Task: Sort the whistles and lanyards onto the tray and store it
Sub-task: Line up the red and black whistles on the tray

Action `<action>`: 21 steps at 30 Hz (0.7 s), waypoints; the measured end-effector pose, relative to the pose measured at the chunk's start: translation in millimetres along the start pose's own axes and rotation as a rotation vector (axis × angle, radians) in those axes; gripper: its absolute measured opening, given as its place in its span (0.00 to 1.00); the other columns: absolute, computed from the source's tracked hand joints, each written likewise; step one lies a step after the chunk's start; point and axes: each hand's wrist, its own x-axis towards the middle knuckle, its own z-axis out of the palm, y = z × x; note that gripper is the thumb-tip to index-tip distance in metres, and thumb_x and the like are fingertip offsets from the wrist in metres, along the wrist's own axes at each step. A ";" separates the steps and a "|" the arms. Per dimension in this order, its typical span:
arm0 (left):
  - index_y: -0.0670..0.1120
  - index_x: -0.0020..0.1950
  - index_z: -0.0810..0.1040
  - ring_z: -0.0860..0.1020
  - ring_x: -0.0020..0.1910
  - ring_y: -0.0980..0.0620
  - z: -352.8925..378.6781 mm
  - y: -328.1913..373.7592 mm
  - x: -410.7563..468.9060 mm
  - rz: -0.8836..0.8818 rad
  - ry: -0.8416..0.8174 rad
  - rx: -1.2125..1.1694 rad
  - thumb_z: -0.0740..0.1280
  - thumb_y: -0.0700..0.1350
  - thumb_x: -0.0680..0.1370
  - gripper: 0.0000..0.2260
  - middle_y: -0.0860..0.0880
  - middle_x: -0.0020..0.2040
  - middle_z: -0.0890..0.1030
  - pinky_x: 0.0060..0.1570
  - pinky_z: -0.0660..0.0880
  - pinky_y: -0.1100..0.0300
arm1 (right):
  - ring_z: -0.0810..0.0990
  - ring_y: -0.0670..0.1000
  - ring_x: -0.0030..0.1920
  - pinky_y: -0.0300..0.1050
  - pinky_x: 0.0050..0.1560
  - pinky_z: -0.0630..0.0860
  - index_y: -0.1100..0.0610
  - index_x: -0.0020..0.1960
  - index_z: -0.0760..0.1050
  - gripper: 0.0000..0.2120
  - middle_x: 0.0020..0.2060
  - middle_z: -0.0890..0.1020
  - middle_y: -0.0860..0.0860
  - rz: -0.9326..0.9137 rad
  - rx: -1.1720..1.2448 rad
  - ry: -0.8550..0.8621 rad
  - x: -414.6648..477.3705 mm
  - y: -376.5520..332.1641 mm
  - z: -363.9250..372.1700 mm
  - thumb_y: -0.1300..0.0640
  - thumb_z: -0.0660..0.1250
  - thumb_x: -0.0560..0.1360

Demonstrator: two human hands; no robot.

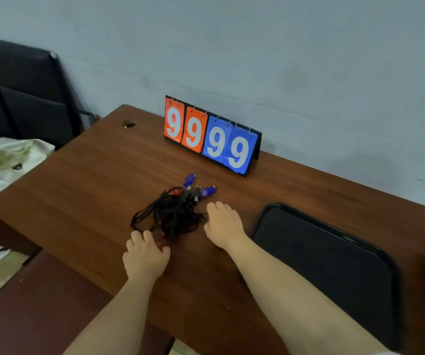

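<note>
A tangle of black lanyards (173, 213) lies in the middle of the brown table (91, 175). Two blue whistles (189, 179) (207, 190) and a red whistle (175, 192) stick out at its far side. Another red whistle (160, 240) sits at the near edge of the tangle, and my left hand (145, 254) holds it between thumb and curled fingers. My right hand (223, 224) rests on the table at the right edge of the tangle, fingers bent down, fingertips hidden. The black tray (334, 265) lies bare to the right of my right forearm.
A flip scoreboard (211, 137) showing 9999 stands at the back of the table against the wall. A black chair (22, 93) and a pale bag (6, 160) are off the table's left side. A lower brown surface (40, 303) sits at front left.
</note>
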 end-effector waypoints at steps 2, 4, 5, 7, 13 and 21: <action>0.44 0.64 0.65 0.70 0.59 0.45 7.3 -4.8 5.5 0.072 -0.053 -0.026 0.59 0.51 0.78 0.18 0.45 0.63 0.67 0.48 0.73 0.55 | 0.74 0.58 0.59 0.51 0.56 0.71 0.57 0.64 0.69 0.16 0.59 0.75 0.55 -0.036 -0.015 -0.004 12.9 -11.7 1.5 0.54 0.62 0.78; 0.44 0.57 0.67 0.72 0.55 0.46 13.0 -7.2 11.1 0.140 -0.023 -0.094 0.57 0.46 0.79 0.09 0.46 0.58 0.68 0.42 0.72 0.58 | 0.73 0.59 0.60 0.52 0.56 0.71 0.58 0.65 0.68 0.17 0.61 0.74 0.57 -0.063 -0.038 -0.008 27.0 -21.6 1.9 0.55 0.61 0.78; 0.43 0.53 0.68 0.73 0.52 0.46 15.6 -8.2 14.1 0.159 0.005 -0.147 0.56 0.44 0.79 0.06 0.47 0.55 0.68 0.39 0.71 0.59 | 0.73 0.59 0.60 0.52 0.56 0.71 0.59 0.65 0.68 0.17 0.61 0.74 0.57 -0.071 -0.043 -0.006 34.1 -25.8 1.0 0.55 0.61 0.78; 0.43 0.50 0.67 0.75 0.43 0.45 13.1 -8.9 21.1 0.073 0.069 -0.376 0.56 0.42 0.79 0.03 0.47 0.49 0.70 0.35 0.70 0.56 | 0.73 0.59 0.61 0.52 0.56 0.72 0.60 0.67 0.68 0.19 0.61 0.74 0.57 -0.079 -0.029 0.000 47.8 -33.3 -3.1 0.55 0.61 0.78; 0.44 0.55 0.66 0.75 0.34 0.46 -29.0 -0.4 55.3 -0.095 0.287 -0.653 0.62 0.43 0.78 0.08 0.46 0.38 0.76 0.34 0.74 0.51 | 0.75 0.56 0.57 0.53 0.56 0.76 0.58 0.61 0.72 0.12 0.59 0.76 0.55 -0.076 0.102 -0.070 88.7 -43.8 -10.3 0.63 0.59 0.79; 0.49 0.68 0.67 0.77 0.42 0.50 -35.0 42.1 105.7 0.174 -0.096 -0.369 0.60 0.53 0.81 0.18 0.48 0.51 0.81 0.38 0.73 0.56 | 0.77 0.59 0.57 0.57 0.56 0.76 0.54 0.70 0.68 0.20 0.65 0.69 0.53 -0.139 0.049 -0.339 123.2 -41.5 10.5 0.65 0.57 0.79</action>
